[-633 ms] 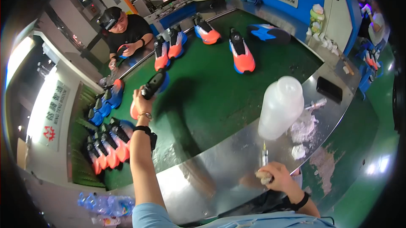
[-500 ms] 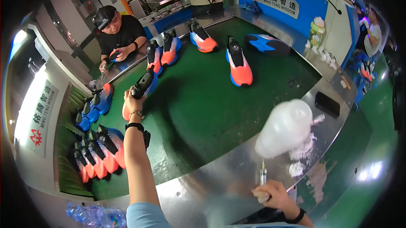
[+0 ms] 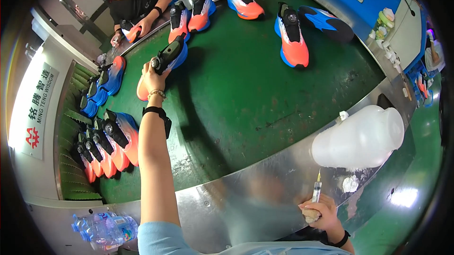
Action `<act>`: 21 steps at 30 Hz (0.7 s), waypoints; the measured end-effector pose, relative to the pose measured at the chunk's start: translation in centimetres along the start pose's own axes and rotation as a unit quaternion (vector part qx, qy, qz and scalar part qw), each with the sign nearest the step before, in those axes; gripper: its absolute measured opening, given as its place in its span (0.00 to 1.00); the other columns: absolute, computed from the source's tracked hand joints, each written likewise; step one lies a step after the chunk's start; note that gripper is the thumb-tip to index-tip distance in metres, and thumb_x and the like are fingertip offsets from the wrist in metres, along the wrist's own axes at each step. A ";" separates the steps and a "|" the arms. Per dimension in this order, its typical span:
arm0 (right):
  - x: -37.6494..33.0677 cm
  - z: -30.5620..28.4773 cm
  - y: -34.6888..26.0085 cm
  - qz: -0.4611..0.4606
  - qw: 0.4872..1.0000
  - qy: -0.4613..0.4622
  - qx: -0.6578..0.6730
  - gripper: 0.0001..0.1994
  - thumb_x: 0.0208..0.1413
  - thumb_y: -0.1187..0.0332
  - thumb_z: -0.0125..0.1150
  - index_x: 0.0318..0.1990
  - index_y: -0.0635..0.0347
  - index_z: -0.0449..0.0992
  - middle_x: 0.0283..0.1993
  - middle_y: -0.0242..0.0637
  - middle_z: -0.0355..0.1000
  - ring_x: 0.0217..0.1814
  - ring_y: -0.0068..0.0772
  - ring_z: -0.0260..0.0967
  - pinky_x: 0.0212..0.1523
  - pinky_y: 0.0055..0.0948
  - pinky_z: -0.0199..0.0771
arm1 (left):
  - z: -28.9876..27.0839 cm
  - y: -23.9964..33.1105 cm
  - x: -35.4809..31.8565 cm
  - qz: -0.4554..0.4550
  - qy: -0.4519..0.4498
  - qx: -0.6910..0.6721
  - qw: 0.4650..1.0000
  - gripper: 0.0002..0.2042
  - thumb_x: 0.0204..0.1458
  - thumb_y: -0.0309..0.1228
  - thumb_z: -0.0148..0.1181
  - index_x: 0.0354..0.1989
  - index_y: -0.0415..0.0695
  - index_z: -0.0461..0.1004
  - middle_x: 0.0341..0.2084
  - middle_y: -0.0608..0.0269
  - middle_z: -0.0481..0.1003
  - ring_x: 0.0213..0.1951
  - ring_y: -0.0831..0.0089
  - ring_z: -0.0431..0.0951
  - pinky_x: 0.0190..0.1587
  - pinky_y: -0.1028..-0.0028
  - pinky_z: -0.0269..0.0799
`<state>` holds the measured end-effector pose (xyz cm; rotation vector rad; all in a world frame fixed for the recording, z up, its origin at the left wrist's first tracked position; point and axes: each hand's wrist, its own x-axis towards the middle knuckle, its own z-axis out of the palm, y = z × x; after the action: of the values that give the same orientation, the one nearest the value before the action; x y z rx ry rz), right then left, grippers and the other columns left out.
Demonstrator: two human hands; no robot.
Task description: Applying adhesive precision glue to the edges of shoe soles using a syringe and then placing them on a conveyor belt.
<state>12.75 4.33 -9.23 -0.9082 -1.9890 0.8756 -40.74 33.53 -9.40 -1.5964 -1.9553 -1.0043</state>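
Note:
My left hand (image 3: 154, 77) reaches out over the green belt and is closed on a sneaker (image 3: 173, 55) with a black upper, blue sole and coral toe. The hand covers part of that shoe. Low at the right, my right hand (image 3: 326, 213) grips a clear syringe (image 3: 317, 191) with its needle pointing up. A pale crumpled wad (image 3: 311, 214) is also tucked in those fingers. Beyond this hand, a large white plastic bottle (image 3: 357, 139) lies on its side on the metal edge, with a crumpled white tissue (image 3: 350, 184) near it.
More sneakers stand on the green belt (image 3: 246, 108): a row at left (image 3: 111, 144), several at the back, and one lying sole-up (image 3: 326, 23). Across the belt, a person (image 3: 137, 4) holds a shoe. Empty plastic bottles (image 3: 106, 229) sit at lower left.
My view has turned and tilted down, so the far shoes sit higher and the white bottle further right. Both hands keep their hold on the sneaker and the syringe.

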 end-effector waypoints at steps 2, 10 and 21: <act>0.2 0.0 -0.2 0.001 1.000 -0.008 0.000 0.20 0.23 0.75 0.63 0.33 0.58 0.69 0.31 0.35 0.73 0.29 0.37 0.71 0.31 0.32 0.69 | -0.2 -0.3 -0.4 -0.003 0.011 -0.002 1.000 0.30 0.25 0.32 0.69 0.44 0.44 0.69 0.39 0.58 0.68 0.43 0.58 0.66 0.46 0.65 0.63; -0.4 -0.6 -0.2 0.015 1.000 -0.019 0.004 0.19 0.25 0.75 0.63 0.32 0.57 0.70 0.31 0.34 0.73 0.28 0.37 0.71 0.33 0.34 0.70 | -0.5 1.2 -1.2 0.000 0.031 0.004 1.000 0.31 0.24 0.30 0.69 0.45 0.45 0.68 0.38 0.60 0.67 0.42 0.58 0.66 0.45 0.64 0.62; -0.7 -0.4 0.4 -0.005 1.000 -0.003 0.005 0.18 0.27 0.76 0.63 0.33 0.57 0.71 0.30 0.34 0.73 0.28 0.36 0.70 0.33 0.34 0.71 | -0.4 1.3 -1.6 0.020 0.036 0.006 0.999 0.31 0.24 0.29 0.69 0.45 0.46 0.68 0.38 0.59 0.67 0.42 0.57 0.66 0.46 0.62 0.61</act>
<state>13.51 4.07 -9.55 -0.8898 -1.9916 0.8815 -39.19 32.34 -9.94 -1.5649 -1.8712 -1.0187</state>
